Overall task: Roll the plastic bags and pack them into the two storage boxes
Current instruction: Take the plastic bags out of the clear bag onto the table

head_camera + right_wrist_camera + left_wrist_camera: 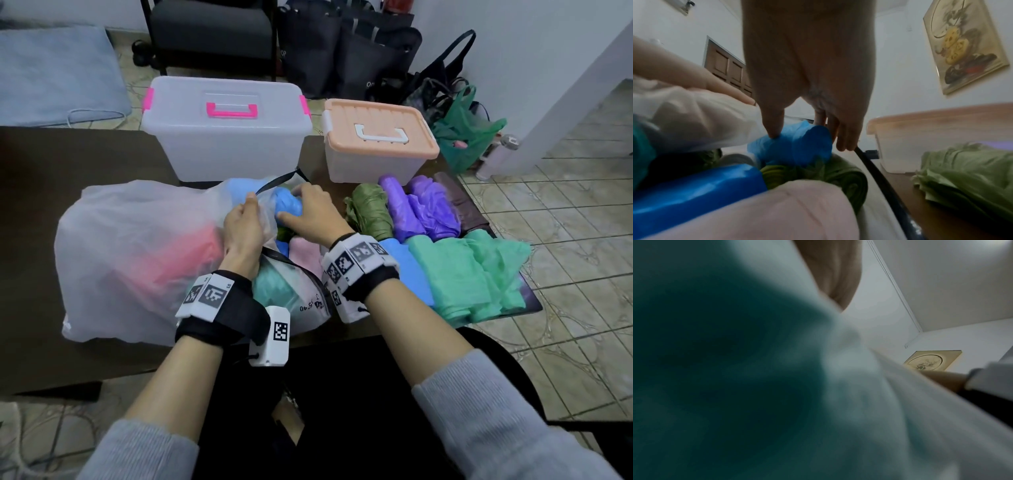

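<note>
Digits, partly legible ("5", "90"), run along the big translucent sack [137, 253] near my left wrist. Left hand [244, 226] pinches the sack's open rim. Right hand [310, 214] grasps a rolled blue bag [288, 204] at the sack mouth, its long axis roughly left-right. Two storage boxes behind, lids shut: pink-handled box [226, 137], peach-lidded box [378, 144].

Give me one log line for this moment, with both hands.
left hand: holds open big translucent sack | right hand: grips crumpled blue plastic bag | both storage boxes: lids on
</note>
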Demonstrator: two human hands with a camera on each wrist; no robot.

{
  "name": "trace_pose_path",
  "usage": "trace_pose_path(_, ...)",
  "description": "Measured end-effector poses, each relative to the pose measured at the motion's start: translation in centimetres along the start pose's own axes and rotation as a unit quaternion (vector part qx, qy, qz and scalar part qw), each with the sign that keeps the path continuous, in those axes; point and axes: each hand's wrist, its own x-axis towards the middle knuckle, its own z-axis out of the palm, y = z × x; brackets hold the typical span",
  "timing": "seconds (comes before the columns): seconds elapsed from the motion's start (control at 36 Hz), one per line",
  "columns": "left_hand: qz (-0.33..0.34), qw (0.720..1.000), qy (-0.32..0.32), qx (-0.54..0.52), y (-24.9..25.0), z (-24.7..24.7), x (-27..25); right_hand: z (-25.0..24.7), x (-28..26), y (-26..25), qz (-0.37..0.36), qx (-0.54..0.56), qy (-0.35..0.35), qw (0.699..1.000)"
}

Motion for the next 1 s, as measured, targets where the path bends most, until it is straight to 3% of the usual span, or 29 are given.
trace_pose_path(0.17, 0.007, 1.0, 0.02, -0.012, 0.1, -0.2, 0.3, 0.5, 1.0, -0.8, 0.003, 0.012, 0.003, 1.0)
trace_pose_path(0.25, 0.002, 0.999, 0.031, -0.03, 0.0, -0.2, 0.5, 0.6, 0.9, -0.9, -0.03, -0.005, -0.019, 0.999)
trace_pose_path(0.33, 0.002, 0.998, 0.038, -0.04, -0.1, -0.3, 0.7, 0.2, 0.4, -0.7, -0.042, 0.046, -0.019, 0.998)
trace_pose_path(0.53, 0.003, 0.998, 0.038, -0.056, -0.3, -0.5, 0.6, -0.9, 0.0, 2.0, 0.03, 0.083, -0.039, 0.995)
trace_pose_path(0.72, -0.002, 0.998, 0.032, -0.049, -0.4, -0.4, 0.6, -3.2, -1.8, 5.1, 0.074, 0.195, -0.008, 0.978)
trace_pose_path(0.83, -0.003, 0.998, 0.032, -0.049, -0.2, -0.4, 0.4, -4.6, -2.4, 6.5, 0.094, 0.179, -0.005, 0.979)
trace_pose_path(1.0, -0.003, 0.998, 0.029, -0.05, -0.3, -0.4, 0.5, -7.8, -2.9, 7.3, 0.103, 0.208, 0.081, 0.969)
